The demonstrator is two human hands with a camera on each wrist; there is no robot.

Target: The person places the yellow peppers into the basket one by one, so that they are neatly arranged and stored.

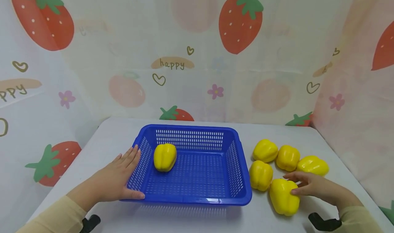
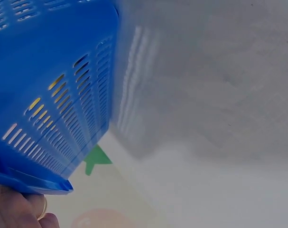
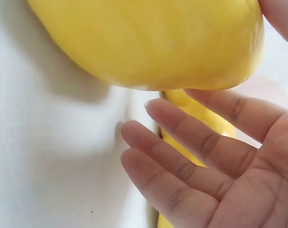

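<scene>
A blue plastic basket [image 1: 197, 200] with slotted walls stands on the white table, with one yellow bell pepper [image 1: 165, 157] inside at its left. My left hand [image 1: 118, 175] rests on the basket's left rim, fingers straight and thumb along the front corner. In the left wrist view, fingers [image 2: 20, 211] show against the rim. At the right, my right hand [image 1: 317, 188] has its thumb against the nearest bell pepper [image 1: 284, 198] and its index finger behind the top. The right wrist view shows the other fingers [image 3: 181, 175] spread and relaxed below that pepper [image 3: 153, 42].
Several more yellow bell peppers lie right of the basket: one [image 1: 261, 176] beside its wall, others [image 1: 265, 151] behind, and one [image 1: 313, 165] just beyond my right hand. A strawberry-print curtain [image 1: 197, 89] hangs behind the white table [image 1: 166, 219] and along both sides.
</scene>
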